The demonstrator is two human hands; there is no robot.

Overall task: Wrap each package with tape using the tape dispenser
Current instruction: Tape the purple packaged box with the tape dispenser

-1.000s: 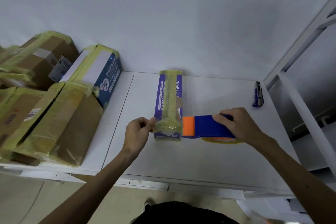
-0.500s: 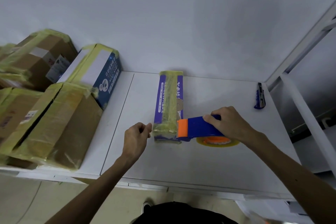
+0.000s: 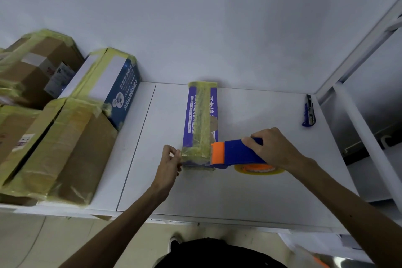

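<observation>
Purple package (image 3: 201, 122) lies mid-tabletop (image 3: 250, 191) and appears largely wrapped in yellow tape (image 3: 194, 154). Right hand (image 3: 272, 148) grips the tape dispenser (image 3: 235, 152) at its 4 o'clock corner; left hand (image 3: 169, 163) pinches tape at 7 o'clock. Wrapped boxes (image 3: 65, 148) sit at 9 o'clock.

Package (image 3: 201, 124) mid-table (image 3: 239, 198), dispenser (image 3: 235, 151) right, boxes (image 3: 65, 148) left

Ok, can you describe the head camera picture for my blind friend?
A right hand holds a blue and orange plastic tape dispenser at the near end of a long purple tape-wrapped box; the left hand pinches its taped corner.
</observation>
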